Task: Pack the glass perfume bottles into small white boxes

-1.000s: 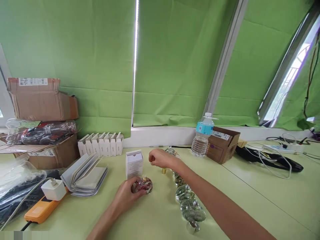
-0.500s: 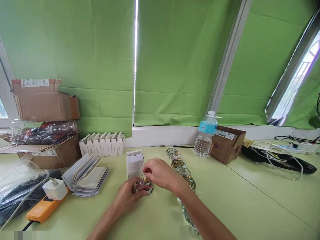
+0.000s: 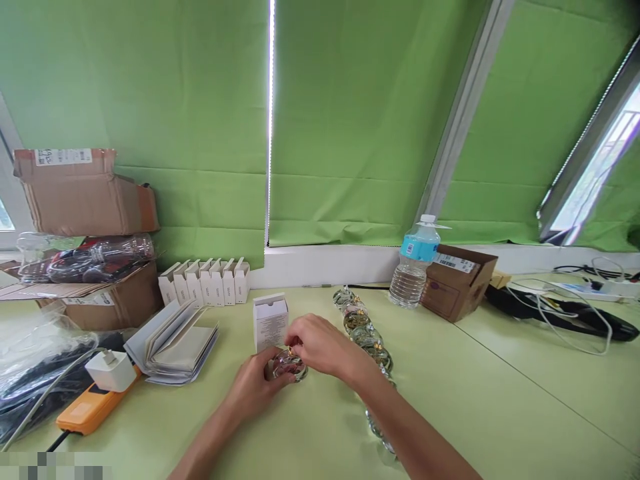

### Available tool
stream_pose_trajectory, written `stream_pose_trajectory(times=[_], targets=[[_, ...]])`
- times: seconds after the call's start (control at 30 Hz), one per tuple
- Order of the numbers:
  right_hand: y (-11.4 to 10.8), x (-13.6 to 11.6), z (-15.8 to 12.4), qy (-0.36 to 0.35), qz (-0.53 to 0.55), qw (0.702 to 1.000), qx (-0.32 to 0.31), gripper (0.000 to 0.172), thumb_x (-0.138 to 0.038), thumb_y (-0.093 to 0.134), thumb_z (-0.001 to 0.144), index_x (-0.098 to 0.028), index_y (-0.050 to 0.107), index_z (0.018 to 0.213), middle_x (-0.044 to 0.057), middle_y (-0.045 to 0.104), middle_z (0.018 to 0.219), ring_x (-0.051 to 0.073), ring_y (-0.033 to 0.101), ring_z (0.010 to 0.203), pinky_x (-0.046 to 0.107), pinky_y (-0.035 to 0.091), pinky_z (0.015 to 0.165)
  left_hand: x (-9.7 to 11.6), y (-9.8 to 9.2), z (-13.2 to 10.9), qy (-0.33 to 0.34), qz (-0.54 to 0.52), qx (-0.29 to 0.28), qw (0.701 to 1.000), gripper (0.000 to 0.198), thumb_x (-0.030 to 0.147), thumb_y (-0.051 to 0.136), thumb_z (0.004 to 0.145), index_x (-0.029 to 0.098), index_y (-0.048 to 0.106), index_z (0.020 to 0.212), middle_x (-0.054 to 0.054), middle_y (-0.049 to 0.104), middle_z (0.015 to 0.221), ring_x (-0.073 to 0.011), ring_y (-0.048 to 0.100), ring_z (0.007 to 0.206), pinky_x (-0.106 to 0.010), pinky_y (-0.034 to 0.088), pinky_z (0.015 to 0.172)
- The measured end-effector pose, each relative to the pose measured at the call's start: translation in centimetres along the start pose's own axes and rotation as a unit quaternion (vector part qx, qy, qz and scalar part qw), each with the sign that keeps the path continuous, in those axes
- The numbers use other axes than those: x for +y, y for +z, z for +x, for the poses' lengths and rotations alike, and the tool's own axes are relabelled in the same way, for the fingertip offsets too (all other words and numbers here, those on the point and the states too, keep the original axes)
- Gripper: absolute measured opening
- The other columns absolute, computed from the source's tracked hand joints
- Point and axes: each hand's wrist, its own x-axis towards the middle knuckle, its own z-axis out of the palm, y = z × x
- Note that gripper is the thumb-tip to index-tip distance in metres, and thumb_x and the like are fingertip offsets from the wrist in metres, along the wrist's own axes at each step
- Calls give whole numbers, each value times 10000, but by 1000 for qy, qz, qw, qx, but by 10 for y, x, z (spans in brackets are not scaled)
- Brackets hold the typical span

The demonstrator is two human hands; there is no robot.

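A small round clear-glass ornament [image 3: 290,367] with a pinkish inside and a gold-coloured top rests at the table's middle. My left hand [image 3: 253,383] grips its left side between thumb and fingers. From the right, my right hand [image 3: 323,347] is closed in a pinch at the gold top; the fingertips partly hide it. Just behind stands an upright white box [image 3: 271,323] with its top open and small print on the front. Right of my hands runs a row of similar glass ornaments [image 3: 357,320], partly covered by my right forearm.
Several narrow white boxes [image 3: 207,283] stand at the back left. In front of them lies a stack of folded white card [image 3: 180,353]. An orange power strip [image 3: 90,407] with a white plug, stacked cartons [image 3: 85,200], a water bottle [image 3: 413,267] and a brown box [image 3: 455,283] surround the area.
The view has shifted slightly. Both hands stay at the ornament with nearly the same grip; no other thing has visibly moved.
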Motion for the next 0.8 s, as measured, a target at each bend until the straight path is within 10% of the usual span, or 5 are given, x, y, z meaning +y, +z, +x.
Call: stream_pose_trajectory(times=[0.8], targets=[[-2, -21, -5, 45, -35, 998, -12, 174, -15, 535, 667, -141, 651, 698, 65, 643, 774, 129, 486, 626, 238, 237, 515, 2, -2, -2, 6, -7, -1, 1000, 356, 463, 652, 767, 216, 660, 1023, 27, 571, 687, -129, 424, 585, -226, 324, 543]])
